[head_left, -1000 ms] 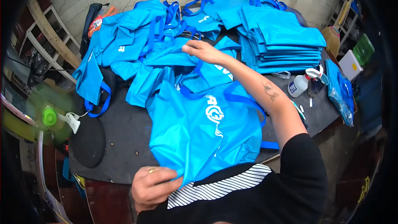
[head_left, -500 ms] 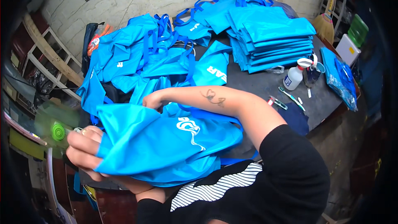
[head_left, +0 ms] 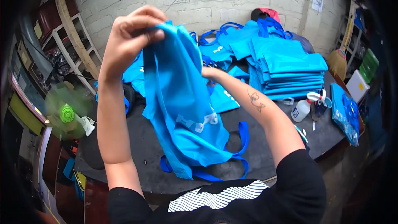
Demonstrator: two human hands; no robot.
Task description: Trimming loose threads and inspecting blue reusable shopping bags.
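Note:
A bright blue fabric tote bag (head_left: 178, 99) with white print hangs in front of me over the dark table. My left hand (head_left: 134, 37) is raised high and pinches the bag's upper edge between thumb and fingers. The bag's darker blue straps (head_left: 243, 141) dangle at its lower end, by the tabletop. My right hand (head_left: 206, 72) reaches behind or into the bag from the right; only the wrist side shows, and its fingers are hidden by the cloth.
A tall stack of folded blue bags (head_left: 290, 74) stands right of centre, with loose bags (head_left: 224, 43) beyond it. Right of the stack are a white spray bottle (head_left: 302, 110) and a plastic-wrapped blue bundle (head_left: 346, 112). A green-centred fan (head_left: 67, 113) spins at the left.
My left hand has risen from the lower left, lifting the bag so it hangs upright with its straps downward. My right hand has gone behind or into the cloth. The view has tilted up.

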